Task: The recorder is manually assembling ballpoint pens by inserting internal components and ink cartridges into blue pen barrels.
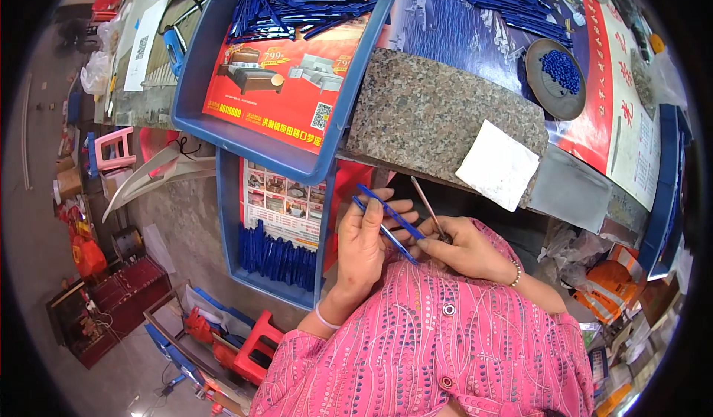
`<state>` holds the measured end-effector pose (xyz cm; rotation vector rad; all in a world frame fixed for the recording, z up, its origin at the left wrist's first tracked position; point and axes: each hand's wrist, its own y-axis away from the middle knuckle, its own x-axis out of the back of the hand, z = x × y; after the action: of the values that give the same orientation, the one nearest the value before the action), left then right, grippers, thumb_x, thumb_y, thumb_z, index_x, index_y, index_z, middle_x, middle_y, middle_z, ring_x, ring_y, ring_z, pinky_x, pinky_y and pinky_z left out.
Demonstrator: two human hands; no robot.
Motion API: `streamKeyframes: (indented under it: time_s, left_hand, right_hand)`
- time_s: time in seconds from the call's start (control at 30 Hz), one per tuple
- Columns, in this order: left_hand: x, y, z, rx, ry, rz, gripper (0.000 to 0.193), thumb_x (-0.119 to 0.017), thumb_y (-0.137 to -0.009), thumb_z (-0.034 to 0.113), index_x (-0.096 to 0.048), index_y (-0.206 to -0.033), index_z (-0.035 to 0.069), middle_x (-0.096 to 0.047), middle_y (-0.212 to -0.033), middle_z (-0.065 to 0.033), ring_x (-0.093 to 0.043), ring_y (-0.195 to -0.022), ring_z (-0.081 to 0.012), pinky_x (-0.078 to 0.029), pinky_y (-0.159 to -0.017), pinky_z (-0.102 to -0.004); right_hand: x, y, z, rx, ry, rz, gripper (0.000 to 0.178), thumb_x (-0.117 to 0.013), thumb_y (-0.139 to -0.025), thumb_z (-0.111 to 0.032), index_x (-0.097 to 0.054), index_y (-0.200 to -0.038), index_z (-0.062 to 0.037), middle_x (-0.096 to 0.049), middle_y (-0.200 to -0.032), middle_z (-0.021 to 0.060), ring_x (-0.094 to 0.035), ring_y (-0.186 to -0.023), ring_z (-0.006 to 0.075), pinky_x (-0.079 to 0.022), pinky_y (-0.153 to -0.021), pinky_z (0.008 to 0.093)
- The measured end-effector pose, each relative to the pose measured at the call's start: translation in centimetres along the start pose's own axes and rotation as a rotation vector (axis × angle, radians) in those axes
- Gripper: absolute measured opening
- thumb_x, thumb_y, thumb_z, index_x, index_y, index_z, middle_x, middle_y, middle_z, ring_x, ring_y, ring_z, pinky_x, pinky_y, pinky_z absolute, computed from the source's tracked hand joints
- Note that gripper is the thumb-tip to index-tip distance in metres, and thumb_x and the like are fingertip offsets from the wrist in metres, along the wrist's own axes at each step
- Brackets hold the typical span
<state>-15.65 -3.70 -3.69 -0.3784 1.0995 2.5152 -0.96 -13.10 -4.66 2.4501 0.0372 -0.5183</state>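
Observation:
In front of my chest my left hand (364, 242) grips two slim glossy blue pen-like sticks. The upper blue stick (390, 213) slants across the fingers, and the lower blue stick (399, 244) shows a pale shiny stretch. My right hand (468, 250) is closed round a slender tool (425, 199) with a thin metallic shaft that points up and away; its exact kind is unclear. The right fingertips meet the ends of the sticks, though whether they pinch one is hidden.
A speckled stone slab (438, 109) with a folded white cloth (497, 164) lies ahead. At right stands a round dish (533, 72) of small blue pieces. Blue sticks fill part of an upper blue tray (256, 157) and a lower blue tray (232, 231). A red stool (260, 348) is left.

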Motion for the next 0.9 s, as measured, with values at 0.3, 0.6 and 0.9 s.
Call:
streamKeyframes:
  time_s: [0.3, 0.6, 0.9]
  left_hand:
    - [1.0, -0.3, -0.3, -0.062, 0.518, -0.161, 0.033, -0.032, -0.099, 0.030, -0.042, -0.118, 0.005, -0.049, -0.124, -0.0206, -0.049, -0.116, -0.0311, -0.042, -0.097, -0.0423]
    - [-5.2, -1.0, 1.3, -0.143, 0.694, -0.533, 0.033, -0.029, -0.099, 0.027, -0.042, -0.121, 0.007, -0.042, -0.133, -0.0209, -0.043, -0.123, -0.0345, -0.035, -0.103, -0.0499]
    - [-11.1, -1.4, 1.8, -0.308, 0.289, -0.692, 0.025, -0.038, -0.097, 0.025, -0.044, -0.112, 0.006, -0.044, -0.126, -0.0219, -0.044, -0.120, -0.0335, -0.038, -0.100, -0.0489]
  right_hand:
    - [0.3, 1.0, -0.9, 0.135, 0.132, 0.037, 0.020, -0.056, -0.087, -0.016, -0.055, -0.096, 0.0014, -0.064, -0.077, 0.0029, -0.051, -0.059, 0.0026, -0.042, -0.051, 0.0184]
    - [2.6, 4.7, -3.3, 0.430, -0.116, 0.187, 0.022, -0.052, -0.091, -0.019, -0.051, -0.097, 0.0018, -0.062, -0.077, 0.0070, -0.050, -0.055, 0.0059, -0.042, -0.051, 0.0199]
    - [5.8, 8.1, -4.4, 0.506, -0.468, 0.218, 0.019, -0.057, -0.088, -0.015, -0.051, -0.098, 0.0004, -0.064, -0.078, 0.0141, -0.050, -0.050, 0.0093, -0.040, -0.045, 0.0219]
